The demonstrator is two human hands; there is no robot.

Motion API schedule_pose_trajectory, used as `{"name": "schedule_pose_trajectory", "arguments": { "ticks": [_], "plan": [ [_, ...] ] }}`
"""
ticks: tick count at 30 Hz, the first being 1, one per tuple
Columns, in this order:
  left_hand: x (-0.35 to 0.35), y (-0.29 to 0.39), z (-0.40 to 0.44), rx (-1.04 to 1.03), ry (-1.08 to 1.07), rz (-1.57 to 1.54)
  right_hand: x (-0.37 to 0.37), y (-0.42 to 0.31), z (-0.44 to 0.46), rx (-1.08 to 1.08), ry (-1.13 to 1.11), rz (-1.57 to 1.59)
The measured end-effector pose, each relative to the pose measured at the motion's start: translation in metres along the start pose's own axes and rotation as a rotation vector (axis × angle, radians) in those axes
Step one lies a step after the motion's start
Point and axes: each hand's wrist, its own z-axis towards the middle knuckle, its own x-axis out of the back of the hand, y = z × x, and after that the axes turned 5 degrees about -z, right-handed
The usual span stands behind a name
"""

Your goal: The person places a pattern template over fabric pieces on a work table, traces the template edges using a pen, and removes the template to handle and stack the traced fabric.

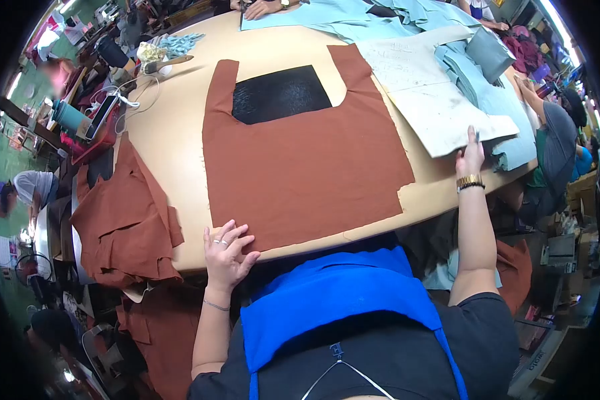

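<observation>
A rust-brown fabric piece (307,167), cut like a garment panel with two straps, lies flat on the table. At its near left corner rests my left hand (227,257), fingers spread and a ring on one of them. My right hand (470,159) grips the near edge of a white paper pattern (440,107) marked with handwriting. Something small and dark shows by the right fingertips, too small to name. A black sheet (283,95) lies within the neck opening of the brown piece. Part of the pattern lies over light blue fabric.
Light blue fabric (353,23) spreads along the far side of the table (170,120). More brown fabric (123,227) hangs over the left edge. A brush (169,64), a phone (101,117) and white cables sit at left. Other people work around the table.
</observation>
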Motion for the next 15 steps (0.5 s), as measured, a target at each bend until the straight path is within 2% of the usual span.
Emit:
{"name": "schedule_pose_trajectory", "arguments": {
  "ticks": [3,6,7,10,11,12,13,15],
  "plan": [
    [0.005,-0.001,0.01,0.005,-0.008,-0.035,-0.023,-0.021,0.013,0.291,-0.101,-0.062],
    [0.007,-0.008,0.028,0.094,0.02,-0.228,-0.054,-0.084,0.01,0.619,-0.161,0.032],
    [0.016,0.002,0.044,0.061,0.033,-0.26,-0.065,-0.116,-0.017,0.639,-0.17,0.074],
    [0.017,0.006,0.078,0.091,0.095,-0.62,-0.084,-0.186,-0.05,0.697,-0.363,0.202],
    [0.016,0.009,0.092,0.079,0.107,-0.71,-0.09,-0.207,-0.084,0.724,-0.287,0.137],
    [0.013,0.013,0.107,0.068,0.119,-0.799,-0.091,-0.222,-0.087,0.796,-0.487,0.168],
    [0.011,0.015,0.121,0.058,0.133,-0.889,-0.094,-0.233,-0.11,0.758,-0.527,0.176],
    [0.001,0.013,0.146,0.173,0.058,-1.085,-0.099,-0.245,-0.141,0.652,-0.614,0.16]
  ]
}}
